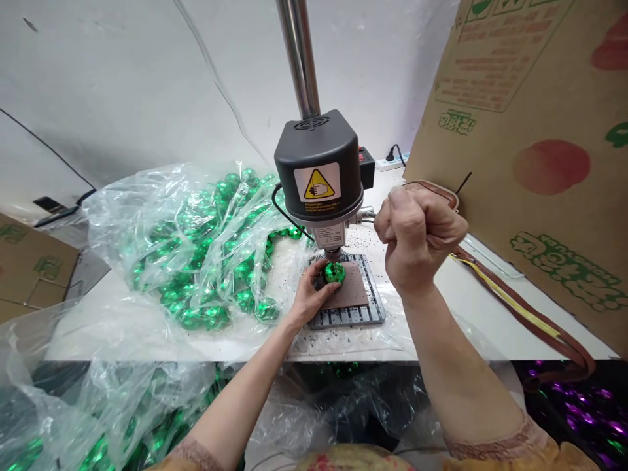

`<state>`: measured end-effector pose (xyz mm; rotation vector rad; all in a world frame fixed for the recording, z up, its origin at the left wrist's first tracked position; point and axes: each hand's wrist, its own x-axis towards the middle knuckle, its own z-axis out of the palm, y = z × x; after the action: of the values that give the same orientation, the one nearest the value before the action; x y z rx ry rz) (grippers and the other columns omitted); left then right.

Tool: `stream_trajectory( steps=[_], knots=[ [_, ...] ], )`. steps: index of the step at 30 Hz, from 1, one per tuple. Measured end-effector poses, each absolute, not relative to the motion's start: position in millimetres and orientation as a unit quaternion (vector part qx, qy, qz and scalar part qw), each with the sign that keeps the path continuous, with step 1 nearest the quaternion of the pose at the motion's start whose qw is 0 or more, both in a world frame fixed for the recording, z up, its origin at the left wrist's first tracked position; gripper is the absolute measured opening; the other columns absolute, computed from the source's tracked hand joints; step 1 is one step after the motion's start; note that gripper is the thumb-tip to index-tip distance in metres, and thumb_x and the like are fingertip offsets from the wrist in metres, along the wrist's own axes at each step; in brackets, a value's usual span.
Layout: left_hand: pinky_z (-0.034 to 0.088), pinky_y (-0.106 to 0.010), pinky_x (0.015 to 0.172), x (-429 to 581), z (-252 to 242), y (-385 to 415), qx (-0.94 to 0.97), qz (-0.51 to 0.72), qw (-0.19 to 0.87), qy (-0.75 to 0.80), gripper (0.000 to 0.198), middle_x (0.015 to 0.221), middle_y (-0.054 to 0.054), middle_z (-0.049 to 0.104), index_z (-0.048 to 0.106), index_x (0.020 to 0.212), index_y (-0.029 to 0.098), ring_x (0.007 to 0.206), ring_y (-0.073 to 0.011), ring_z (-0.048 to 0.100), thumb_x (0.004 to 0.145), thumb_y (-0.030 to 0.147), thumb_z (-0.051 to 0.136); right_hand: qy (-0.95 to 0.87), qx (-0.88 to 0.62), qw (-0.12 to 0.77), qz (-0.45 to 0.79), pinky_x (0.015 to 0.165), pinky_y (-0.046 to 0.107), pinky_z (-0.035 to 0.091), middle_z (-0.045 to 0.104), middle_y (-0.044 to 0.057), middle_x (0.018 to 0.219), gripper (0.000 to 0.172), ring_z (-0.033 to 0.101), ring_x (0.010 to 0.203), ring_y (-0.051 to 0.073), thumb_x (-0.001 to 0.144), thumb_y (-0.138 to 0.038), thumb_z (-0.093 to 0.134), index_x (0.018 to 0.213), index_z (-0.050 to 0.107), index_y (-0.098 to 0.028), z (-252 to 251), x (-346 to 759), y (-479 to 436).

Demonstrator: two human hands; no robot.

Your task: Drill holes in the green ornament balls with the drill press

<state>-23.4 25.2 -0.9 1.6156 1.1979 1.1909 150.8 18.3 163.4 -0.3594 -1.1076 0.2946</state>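
A small black drill press (318, 167) with a yellow hand-warning label stands on the white table. Under its chuck, my left hand (314, 288) grips a shiny green faceted ball (335, 273) between thumb and fingers. The ball rests on a brown board (352, 288) lying over the slotted metal base (375, 307). My right hand (417, 229) is closed in a fist at the right of the drill press, at the end of its feed lever (367, 214). The part of the lever inside the fist is hidden.
Clear plastic bags (127, 209) hold many green balls (191, 261) at the left. A large cardboard box (530, 216) stands at the right beside a brown strap (530, 317). Dark shavings dot the table. Purple balls (583, 409) lie below its right edge. A power strip (390, 162) sits behind.
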Motion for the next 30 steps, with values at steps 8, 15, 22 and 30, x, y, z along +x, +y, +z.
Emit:
stream_trajectory(
  steps=[8,15,22,30],
  knots=[
    [0.05,-0.038,0.098,-15,2,17,0.672,0.46,0.36,0.456,0.05,0.116,-0.007,0.066,0.056,0.121,0.021,0.108,-0.024,0.064,0.078,0.03,0.079,-0.523,-0.155,0.826,0.14,0.046,0.028,0.02,0.031,-0.007,0.047,0.049,0.03,0.043,0.004,0.093,-0.021,0.059,0.052,0.032,-0.018,164,150,19],
    [0.05,-0.039,0.097,-5,-1,17,0.655,0.468,0.366,0.467,0.049,0.114,-0.006,0.065,0.053,0.119,0.022,0.106,-0.0232,0.064,0.077,0.025,0.077,-0.504,-0.214,0.822,0.154,0.045,0.028,0.02,0.031,-0.007,0.045,0.05,0.031,0.042,0.004,0.092,-0.024,0.062,0.049,0.036,-0.018,172,151,17],
    [0.048,-0.041,0.105,-11,-5,14,0.672,0.452,0.381,0.446,0.053,0.125,-0.008,0.064,0.053,0.125,0.022,0.12,-0.0255,0.061,0.078,0.026,0.077,-0.494,-0.221,0.819,0.192,0.043,0.029,0.02,0.033,-0.008,0.045,0.048,0.027,0.039,0.005,0.091,-0.018,0.061,0.049,0.036,-0.021,193,150,30],
    [0.05,-0.041,0.1,-10,-1,13,0.661,0.441,0.391,0.465,0.049,0.121,-0.008,0.065,0.054,0.123,0.022,0.113,-0.025,0.063,0.082,0.036,0.077,-0.508,-0.224,0.81,0.188,0.04,0.032,0.022,0.034,-0.007,0.044,0.051,0.026,0.038,0.007,0.089,-0.032,0.068,0.051,0.035,-0.023,193,152,30]
  ],
)
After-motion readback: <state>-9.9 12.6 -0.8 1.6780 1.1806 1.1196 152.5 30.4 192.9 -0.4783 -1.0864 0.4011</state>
